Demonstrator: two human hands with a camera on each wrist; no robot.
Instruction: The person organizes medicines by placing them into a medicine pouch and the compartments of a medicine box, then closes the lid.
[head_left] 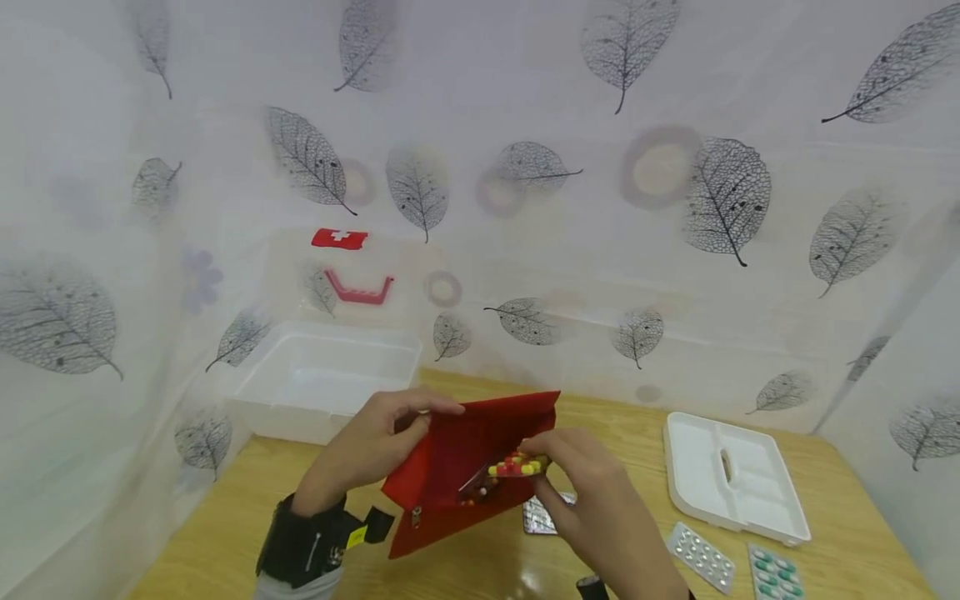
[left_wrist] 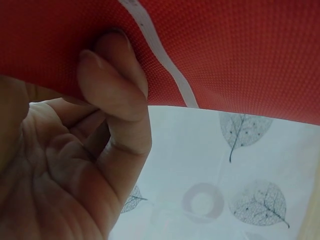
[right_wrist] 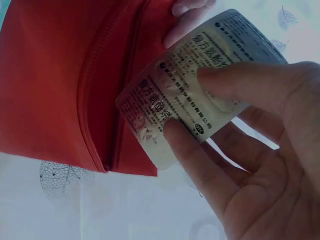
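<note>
A red zippered pouch (head_left: 491, 429) hangs open over the table, its zip pull at the lower left corner. My left hand (head_left: 386, 437) grips the pouch's left edge; in the left wrist view its curled fingers (left_wrist: 115, 95) hold the red fabric beside a white strip. With thumb and fingers my right hand (head_left: 596, 496) pinches a blister pack of red and yellow capsules (head_left: 517, 465) at the pouch's mouth. The right wrist view shows the printed foil back of that blister pack (right_wrist: 185, 85), one end at the zip opening. Some small items inside the pouch are too small to identify.
At the back left stands a white plastic box (head_left: 300, 425); a white divided tray (head_left: 780, 500) lies on the right. Near it are a silver blister pack (head_left: 701, 556) and one with green and white capsules (head_left: 776, 573). Another foil pack (head_left: 537, 518) lies behind the right hand.
</note>
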